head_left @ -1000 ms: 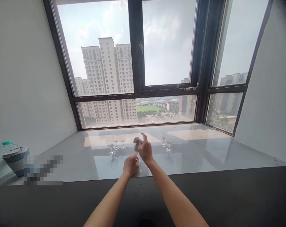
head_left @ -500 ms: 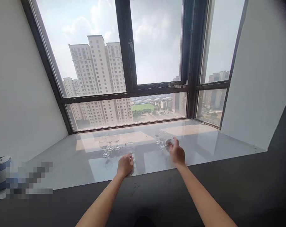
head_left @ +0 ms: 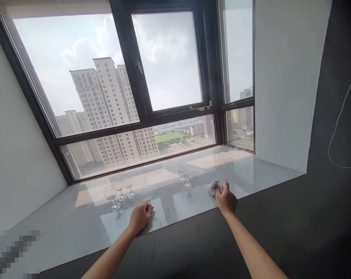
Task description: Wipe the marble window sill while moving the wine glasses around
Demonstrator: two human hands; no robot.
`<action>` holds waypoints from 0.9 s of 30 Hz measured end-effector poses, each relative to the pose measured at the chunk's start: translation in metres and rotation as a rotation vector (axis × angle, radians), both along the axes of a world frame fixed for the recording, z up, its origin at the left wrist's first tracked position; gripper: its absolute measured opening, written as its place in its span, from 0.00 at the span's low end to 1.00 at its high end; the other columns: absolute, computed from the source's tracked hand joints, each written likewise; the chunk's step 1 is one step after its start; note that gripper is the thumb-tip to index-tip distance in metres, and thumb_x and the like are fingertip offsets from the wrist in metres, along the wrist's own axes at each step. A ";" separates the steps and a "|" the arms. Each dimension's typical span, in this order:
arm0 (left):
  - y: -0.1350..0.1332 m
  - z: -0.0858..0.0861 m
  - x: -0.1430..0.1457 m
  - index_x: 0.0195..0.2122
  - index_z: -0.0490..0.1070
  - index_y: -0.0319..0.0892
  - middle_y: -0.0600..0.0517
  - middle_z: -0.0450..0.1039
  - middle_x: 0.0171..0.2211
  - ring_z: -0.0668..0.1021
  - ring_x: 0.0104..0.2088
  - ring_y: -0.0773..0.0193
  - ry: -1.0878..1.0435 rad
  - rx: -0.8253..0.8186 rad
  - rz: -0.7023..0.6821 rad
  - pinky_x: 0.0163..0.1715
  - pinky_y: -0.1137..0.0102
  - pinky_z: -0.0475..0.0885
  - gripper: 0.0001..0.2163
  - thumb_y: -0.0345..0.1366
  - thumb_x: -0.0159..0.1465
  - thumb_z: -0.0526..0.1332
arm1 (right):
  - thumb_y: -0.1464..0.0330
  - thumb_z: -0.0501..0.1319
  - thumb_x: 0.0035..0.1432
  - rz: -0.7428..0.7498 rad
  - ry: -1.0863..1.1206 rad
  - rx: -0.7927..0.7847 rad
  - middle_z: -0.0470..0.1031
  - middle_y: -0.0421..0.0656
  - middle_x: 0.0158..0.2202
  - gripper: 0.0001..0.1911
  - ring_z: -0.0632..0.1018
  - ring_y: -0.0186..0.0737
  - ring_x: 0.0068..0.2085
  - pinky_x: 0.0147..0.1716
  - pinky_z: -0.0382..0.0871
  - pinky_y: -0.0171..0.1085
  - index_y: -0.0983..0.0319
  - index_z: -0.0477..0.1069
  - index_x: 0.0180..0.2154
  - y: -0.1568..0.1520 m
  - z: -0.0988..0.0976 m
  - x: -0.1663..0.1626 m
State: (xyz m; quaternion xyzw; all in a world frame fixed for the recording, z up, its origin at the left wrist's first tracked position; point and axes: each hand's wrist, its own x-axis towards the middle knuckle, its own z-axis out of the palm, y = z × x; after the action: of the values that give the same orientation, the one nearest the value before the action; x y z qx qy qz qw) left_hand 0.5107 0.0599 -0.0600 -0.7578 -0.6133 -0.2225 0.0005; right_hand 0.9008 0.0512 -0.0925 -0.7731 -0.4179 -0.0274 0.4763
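My left hand is closed on the stem of a wine glass, whose clear bowl rises above my fingers. The foot of that glass is at the sill surface, partly behind my hand. A crumpled white cloth is bunched in my right hand, with the index finger raised off it. The cloth is low over the sill; I cannot tell whether it touches. Between my hands, farther back, a pair of clear wine glasses stands upright. Left of my left hand, 3 more wine glasses stand close together.
Everything stands on a glossy grey windowsill with bright reflections. Its front edge drops to a dark wall. Dark window frames close off the back, and a white side wall stands at the right. A beaded cord hangs far right.
The view has tilted and turned rightward. My right hand has moved right with the cloth, away from the pair of glasses. My left hand keeps hold of its glass.
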 end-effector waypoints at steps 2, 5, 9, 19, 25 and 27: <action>0.004 0.004 0.011 0.29 0.71 0.42 0.52 0.75 0.27 0.73 0.28 0.66 -0.003 -0.031 -0.072 0.28 0.73 0.56 0.10 0.39 0.64 0.55 | 0.58 0.51 0.65 0.011 0.002 0.007 0.79 0.48 0.41 0.27 0.79 0.44 0.34 0.28 0.58 0.35 0.59 0.55 0.63 0.001 -0.001 0.001; 0.013 0.008 0.048 0.28 0.73 0.42 0.53 0.75 0.27 0.73 0.27 0.67 -0.018 -0.099 -0.198 0.28 0.73 0.57 0.10 0.38 0.62 0.56 | 0.59 0.52 0.65 0.015 0.014 0.023 0.79 0.47 0.41 0.28 0.79 0.43 0.34 0.29 0.58 0.35 0.59 0.55 0.63 0.001 -0.001 0.003; 0.033 0.009 0.114 0.26 0.74 0.41 0.52 0.75 0.29 0.74 0.29 0.65 -0.097 -0.146 -0.342 0.31 0.72 0.62 0.09 0.37 0.59 0.58 | 0.59 0.52 0.66 0.011 0.032 0.046 0.79 0.48 0.41 0.27 0.79 0.42 0.36 0.29 0.58 0.34 0.60 0.55 0.63 0.003 -0.003 0.003; 0.067 0.009 0.198 0.32 0.80 0.46 0.47 0.68 0.56 0.64 0.58 0.47 -0.090 -0.088 -0.233 0.55 0.55 0.59 0.07 0.41 0.56 0.65 | 0.60 0.53 0.65 -0.012 0.036 0.087 0.79 0.47 0.40 0.26 0.79 0.40 0.34 0.30 0.58 0.33 0.60 0.58 0.62 0.005 -0.006 0.004; 0.071 0.013 0.202 0.35 0.79 0.44 0.44 0.64 0.61 0.64 0.62 0.50 -0.149 -0.238 -0.224 0.60 0.55 0.53 0.08 0.39 0.58 0.63 | 0.60 0.52 0.66 -0.018 0.027 0.079 0.79 0.47 0.40 0.24 0.78 0.38 0.34 0.31 0.58 0.32 0.60 0.59 0.61 0.004 -0.006 0.004; 0.074 0.013 0.203 0.34 0.78 0.43 0.43 0.65 0.61 0.67 0.59 0.50 -0.159 -0.226 -0.244 0.60 0.56 0.53 0.07 0.38 0.58 0.63 | 0.60 0.52 0.66 -0.014 0.035 0.068 0.79 0.47 0.41 0.24 0.78 0.38 0.35 0.31 0.58 0.32 0.59 0.59 0.61 0.003 -0.004 0.004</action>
State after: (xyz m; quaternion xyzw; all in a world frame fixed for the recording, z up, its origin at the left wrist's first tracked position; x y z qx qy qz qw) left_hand 0.7134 0.1335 -0.0467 -0.8019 -0.5361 -0.2097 -0.1599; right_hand 0.9043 0.0542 -0.0966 -0.7599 -0.4029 -0.0316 0.5091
